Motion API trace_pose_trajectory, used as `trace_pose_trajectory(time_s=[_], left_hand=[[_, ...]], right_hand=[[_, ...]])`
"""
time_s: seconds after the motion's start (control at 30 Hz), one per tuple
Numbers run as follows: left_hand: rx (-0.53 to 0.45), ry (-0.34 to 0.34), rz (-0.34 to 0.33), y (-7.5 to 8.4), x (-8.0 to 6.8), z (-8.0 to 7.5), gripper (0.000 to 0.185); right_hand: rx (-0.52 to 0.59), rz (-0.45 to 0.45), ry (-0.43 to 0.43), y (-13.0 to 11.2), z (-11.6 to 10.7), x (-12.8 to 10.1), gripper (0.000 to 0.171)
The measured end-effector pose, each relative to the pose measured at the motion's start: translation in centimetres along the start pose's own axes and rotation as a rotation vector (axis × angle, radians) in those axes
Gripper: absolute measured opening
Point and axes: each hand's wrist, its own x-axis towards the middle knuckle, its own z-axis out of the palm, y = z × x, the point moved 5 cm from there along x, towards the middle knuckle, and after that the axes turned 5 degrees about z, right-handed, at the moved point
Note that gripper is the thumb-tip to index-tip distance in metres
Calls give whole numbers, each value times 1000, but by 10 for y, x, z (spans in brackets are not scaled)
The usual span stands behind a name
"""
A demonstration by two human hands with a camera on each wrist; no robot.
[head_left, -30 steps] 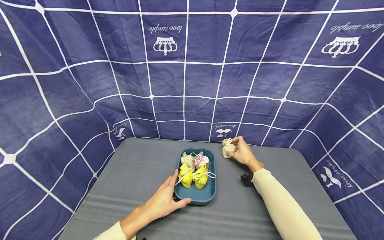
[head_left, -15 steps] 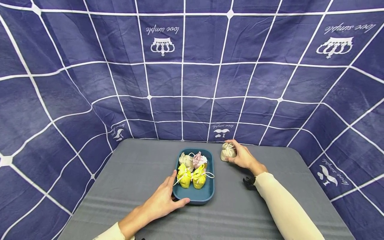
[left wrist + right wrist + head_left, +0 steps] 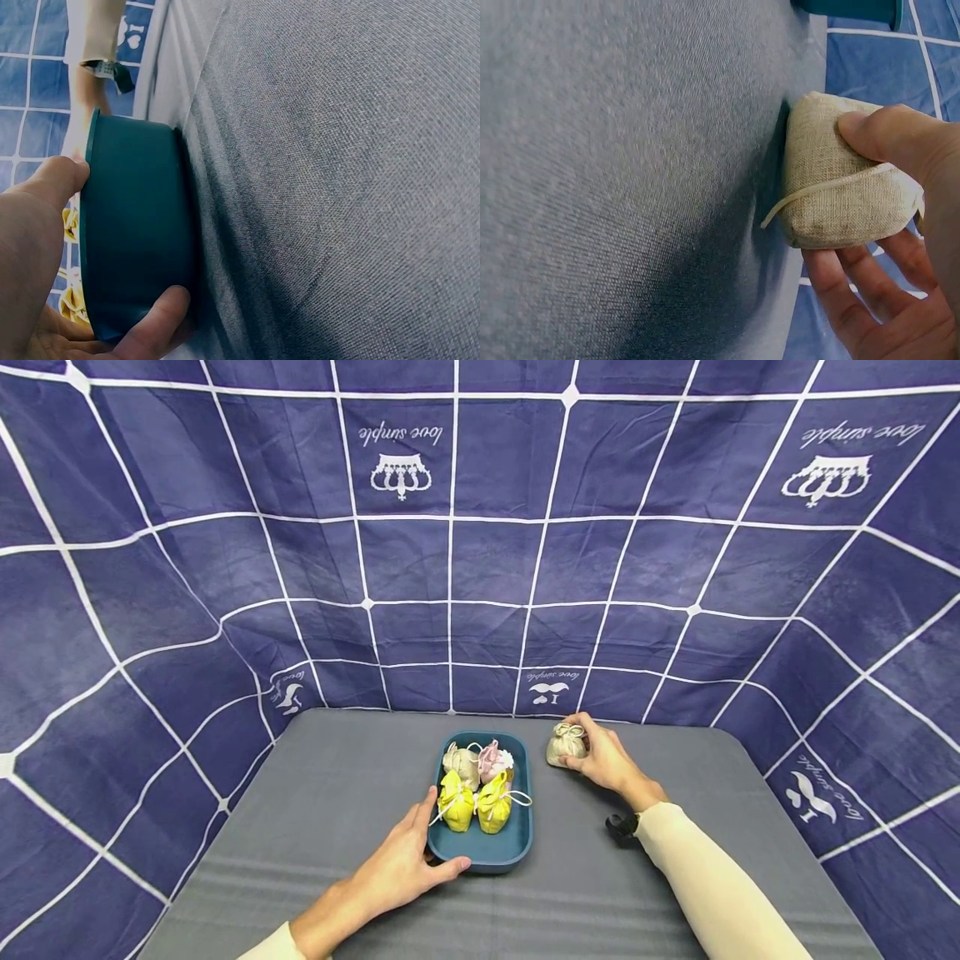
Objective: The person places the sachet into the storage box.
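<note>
A teal tray (image 3: 517, 847) sits mid-table and holds two yellow pouches (image 3: 456, 802), a beige pouch (image 3: 459, 762) and a pink one (image 3: 491, 758). My left hand (image 3: 408, 860) grips the tray's near left corner, thumb on the front rim; the left wrist view shows the tray wall (image 3: 135, 232) between thumb and fingers. To the tray's right, my right hand (image 3: 600, 758) holds a beige linen pouch (image 3: 564, 745) resting on the table. In the right wrist view the thumb and fingers pinch that pouch (image 3: 836, 180), its drawstring across the side.
The grey table (image 3: 337, 810) is walled on three sides by a navy cloth (image 3: 450, 552) with a white grid. A small black object (image 3: 621, 825) sits by my right wrist. Bare grey surface lies left of the tray and along the front.
The pouch in my right hand has come down a little and slid slightly left toward the tray. My left hand keeps its grip on the tray corner.
</note>
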Motion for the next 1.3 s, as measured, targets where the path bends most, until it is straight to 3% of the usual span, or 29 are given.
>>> trace_pose_trajectory(time_s=[0.57,0.97,1.3], left_hand=[[4,-1,4,0,-1,-2,128],[-2,-8,16,1,0,-1,127],[-3,-18,9,-2,1,-1,128]], right_hand=[[-10,-33,31,-35,-20,-20,66],[39,-144,59,-69,-29,-36,63],[52,-176,41,-96,-30,-46,64]])
